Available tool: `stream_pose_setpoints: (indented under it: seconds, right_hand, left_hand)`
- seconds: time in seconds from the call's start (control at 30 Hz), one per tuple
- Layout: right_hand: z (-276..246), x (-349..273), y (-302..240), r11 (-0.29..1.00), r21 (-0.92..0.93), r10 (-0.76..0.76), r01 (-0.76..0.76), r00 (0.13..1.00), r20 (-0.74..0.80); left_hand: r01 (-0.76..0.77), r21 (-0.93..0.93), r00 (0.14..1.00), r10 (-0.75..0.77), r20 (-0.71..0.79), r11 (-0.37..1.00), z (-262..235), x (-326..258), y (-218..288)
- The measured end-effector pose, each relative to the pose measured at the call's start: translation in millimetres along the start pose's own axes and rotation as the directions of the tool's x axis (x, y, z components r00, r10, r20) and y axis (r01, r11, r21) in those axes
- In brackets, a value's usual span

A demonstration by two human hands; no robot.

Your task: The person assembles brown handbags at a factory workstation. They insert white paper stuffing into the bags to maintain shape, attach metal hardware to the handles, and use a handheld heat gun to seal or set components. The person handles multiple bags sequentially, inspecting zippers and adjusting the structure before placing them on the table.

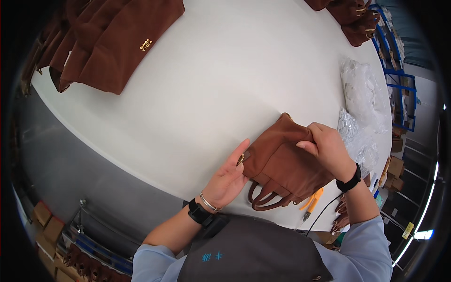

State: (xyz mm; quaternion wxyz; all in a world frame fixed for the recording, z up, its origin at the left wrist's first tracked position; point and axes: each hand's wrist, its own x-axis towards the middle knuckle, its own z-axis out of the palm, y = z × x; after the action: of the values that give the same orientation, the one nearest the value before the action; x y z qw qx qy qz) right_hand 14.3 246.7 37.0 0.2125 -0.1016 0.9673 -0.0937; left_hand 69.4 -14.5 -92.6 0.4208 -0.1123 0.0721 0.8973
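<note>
A brown handbag (298, 164) lies tilted on the white table in front of me, its two handles (270, 197) toward my body. My right hand (329, 145) grips its upper right edge, with the thumb on the near side and the fingers over the rim. At the bag's left end is my left hand (228, 181), palm turned up and index finger stretched out. A small gold clasp (241, 159) on the bag sits against these fingers. Some of the left fingertips are hidden by the bag.
An orange-handled tool (311, 201) like pliers and a black cord (322, 214) lie right of the bag. Clear plastic wrapping (361, 94) is piled at the right edge. Larger brown bags (112, 51) stand far left, and small brown ones (354, 21) far right. Blue shelving (399, 89) stands beyond.
</note>
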Motion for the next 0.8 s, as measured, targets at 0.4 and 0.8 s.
stream_pose_setpoints:
  seconds: [0.4,0.8]
  right_hand:
    - [5.1,3.9,-12.1,0.995,-0.071,0.056,-0.064,0.993,-0.107]
    - [-4.2,-3.1,-11.8,1.000,0.011,0.031,-0.029,0.988,-0.151]
  left_hand:
    - [-0.105,-0.098,0.994,0.107,0.013,0.990,-21.9,-6.7,-2.8]
    - [0.066,0.042,0.990,-0.060,-0.126,0.997,-30.8,-45.2,-5.2]
